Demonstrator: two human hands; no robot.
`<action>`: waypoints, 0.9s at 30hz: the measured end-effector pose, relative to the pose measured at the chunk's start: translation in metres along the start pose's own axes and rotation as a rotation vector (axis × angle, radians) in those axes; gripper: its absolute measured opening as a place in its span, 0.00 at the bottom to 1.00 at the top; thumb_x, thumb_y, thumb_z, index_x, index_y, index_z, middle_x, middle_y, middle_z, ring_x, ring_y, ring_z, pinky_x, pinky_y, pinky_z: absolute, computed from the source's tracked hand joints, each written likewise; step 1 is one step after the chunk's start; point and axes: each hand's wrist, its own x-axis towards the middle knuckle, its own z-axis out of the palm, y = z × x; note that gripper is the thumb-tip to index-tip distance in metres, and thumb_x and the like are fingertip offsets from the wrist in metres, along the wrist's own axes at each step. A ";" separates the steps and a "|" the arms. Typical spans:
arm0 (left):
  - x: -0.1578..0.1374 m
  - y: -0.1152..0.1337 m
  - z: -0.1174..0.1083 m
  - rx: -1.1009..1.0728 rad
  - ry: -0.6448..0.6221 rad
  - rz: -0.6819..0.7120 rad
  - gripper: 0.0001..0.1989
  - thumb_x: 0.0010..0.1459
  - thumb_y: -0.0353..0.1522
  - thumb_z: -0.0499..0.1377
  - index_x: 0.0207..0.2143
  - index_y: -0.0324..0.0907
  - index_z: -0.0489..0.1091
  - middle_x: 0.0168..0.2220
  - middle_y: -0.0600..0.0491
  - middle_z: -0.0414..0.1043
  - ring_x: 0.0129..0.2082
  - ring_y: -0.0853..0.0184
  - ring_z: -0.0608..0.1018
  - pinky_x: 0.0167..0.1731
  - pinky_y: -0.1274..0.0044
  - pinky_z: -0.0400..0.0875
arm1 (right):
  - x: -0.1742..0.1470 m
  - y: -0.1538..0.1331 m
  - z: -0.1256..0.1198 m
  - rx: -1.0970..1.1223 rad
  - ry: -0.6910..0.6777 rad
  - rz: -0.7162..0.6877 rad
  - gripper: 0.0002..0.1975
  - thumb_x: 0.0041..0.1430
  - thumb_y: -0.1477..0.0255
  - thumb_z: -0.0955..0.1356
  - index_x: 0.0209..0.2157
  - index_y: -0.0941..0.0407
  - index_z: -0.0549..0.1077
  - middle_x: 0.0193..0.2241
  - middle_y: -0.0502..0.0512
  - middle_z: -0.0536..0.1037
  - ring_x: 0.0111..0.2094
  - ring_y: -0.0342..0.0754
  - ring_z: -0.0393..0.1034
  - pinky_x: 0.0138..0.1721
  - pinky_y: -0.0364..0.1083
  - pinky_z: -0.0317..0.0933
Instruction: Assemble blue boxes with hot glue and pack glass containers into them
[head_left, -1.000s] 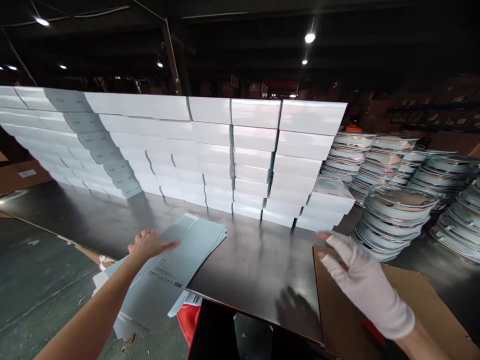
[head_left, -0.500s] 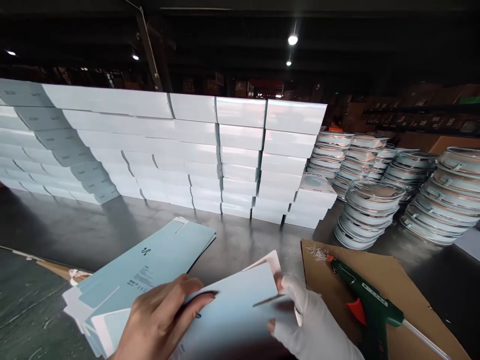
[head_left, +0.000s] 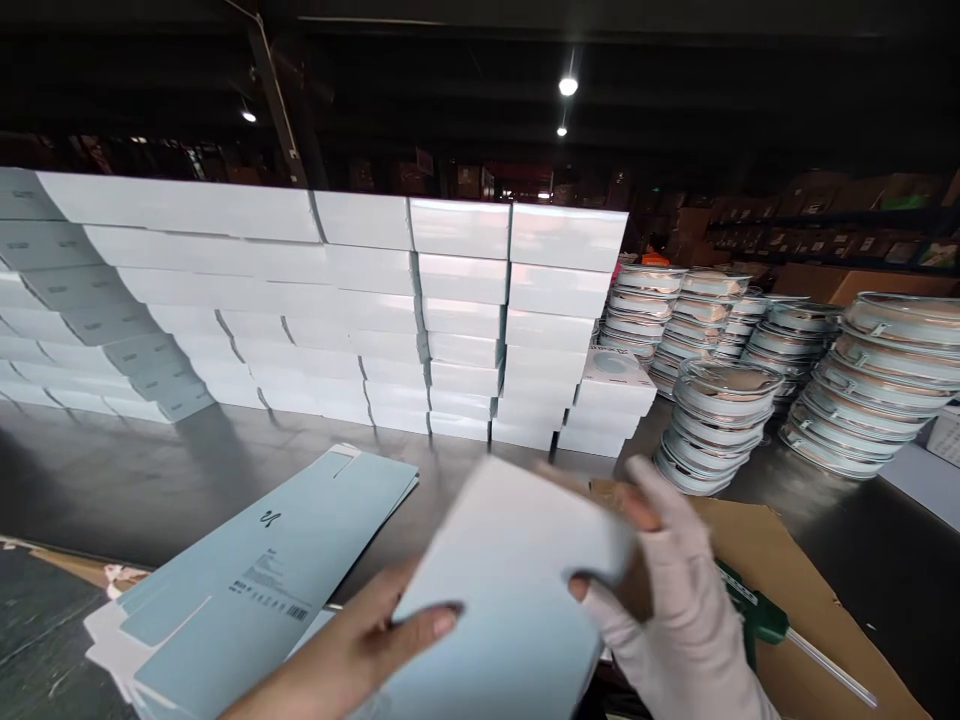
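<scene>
A pale blue cardboard box, blurred by motion, is held up near the bottom middle of the head view. My left hand, bare, grips its left side with the thumb across the near face. At its right edge is my right hand, in a white glove with bare fingertips. The right thumb presses on the near face while the fingers curve round the upper right corner, partly hidden. Left of the box lies a stack of flat light blue cartons with black print.
Behind stands a wall of stacked white boxes on the metal table. Stacked round lidded containers are at right. A green glue gun, partly hidden by my right hand, lies on a brown cardboard sheet.
The pale blue box has been raised and turned so a broad face points at me. My right hand has moved up and right along its edge. The view has shifted slightly right.
</scene>
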 end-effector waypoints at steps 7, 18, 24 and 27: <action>0.034 -0.013 0.022 -0.061 0.207 0.258 0.33 0.61 0.47 0.65 0.64 0.45 0.67 0.57 0.40 0.73 0.64 0.50 0.70 0.63 0.63 0.66 | -0.007 0.011 0.020 0.341 -0.058 0.200 0.28 0.74 0.59 0.60 0.72 0.39 0.53 0.75 0.48 0.49 0.74 0.54 0.45 0.71 0.57 0.49; 0.030 0.018 0.045 -0.234 0.451 0.143 0.20 0.70 0.52 0.51 0.57 0.54 0.62 0.61 0.50 0.68 0.64 0.54 0.71 0.58 0.64 0.72 | -0.011 -0.032 0.034 0.597 0.085 0.595 0.31 0.75 0.63 0.57 0.74 0.41 0.40 0.76 0.51 0.45 0.75 0.51 0.38 0.72 0.61 0.36; 0.004 0.020 0.015 0.208 0.342 0.230 0.29 0.52 0.62 0.63 0.47 0.55 0.79 0.50 0.48 0.79 0.62 0.47 0.73 0.54 0.64 0.77 | -0.031 0.018 0.003 0.618 0.059 0.489 0.33 0.72 0.55 0.60 0.72 0.43 0.43 0.69 0.59 0.64 0.65 0.53 0.67 0.62 0.56 0.65; -0.015 0.004 -0.001 0.268 0.486 0.245 0.25 0.55 0.58 0.64 0.49 0.58 0.78 0.53 0.52 0.78 0.54 0.49 0.80 0.43 0.70 0.82 | -0.048 0.060 -0.036 0.106 -0.128 0.835 0.27 0.64 0.51 0.62 0.56 0.52 0.69 0.52 0.66 0.81 0.53 0.62 0.77 0.60 0.62 0.65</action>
